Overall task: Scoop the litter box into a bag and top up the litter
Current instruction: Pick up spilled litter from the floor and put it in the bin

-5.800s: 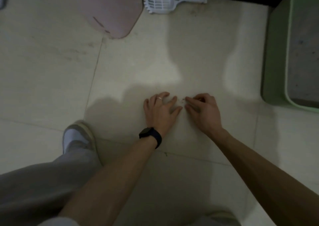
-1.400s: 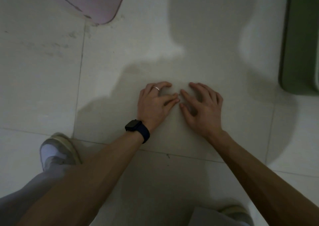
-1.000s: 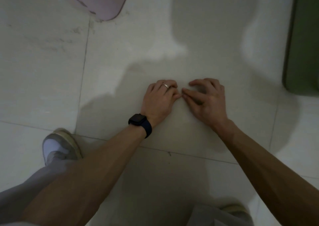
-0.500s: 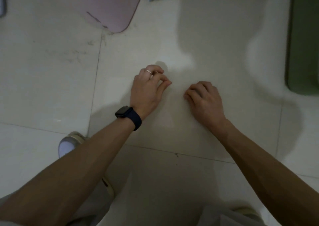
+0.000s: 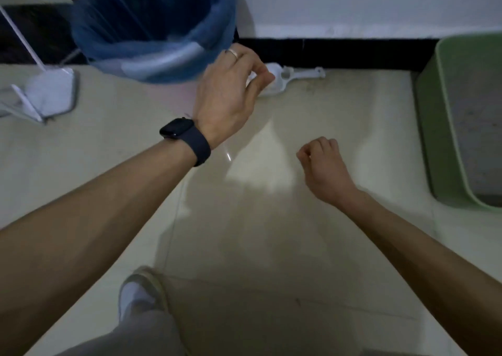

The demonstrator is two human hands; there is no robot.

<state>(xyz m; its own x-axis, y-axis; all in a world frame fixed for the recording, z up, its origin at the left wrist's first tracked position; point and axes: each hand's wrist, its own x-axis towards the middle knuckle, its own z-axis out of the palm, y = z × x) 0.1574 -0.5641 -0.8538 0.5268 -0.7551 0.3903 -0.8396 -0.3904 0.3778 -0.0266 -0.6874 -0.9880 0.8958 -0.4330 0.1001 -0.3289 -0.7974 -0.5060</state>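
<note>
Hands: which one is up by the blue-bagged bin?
The left hand, wearing watch and ring; the right hand hangs curled, lower, nearer the green litter box.

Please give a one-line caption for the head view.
Left hand pinched near the blue-bagged bin, right hand curled over the floor, scoop by the wall, litter box at right.

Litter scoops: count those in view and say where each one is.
1. The white litter scoop lies on the floor by the black baseboard, between the blue-bagged bin and the green litter box, its head partly hidden behind the left hand. None other shows.
</note>
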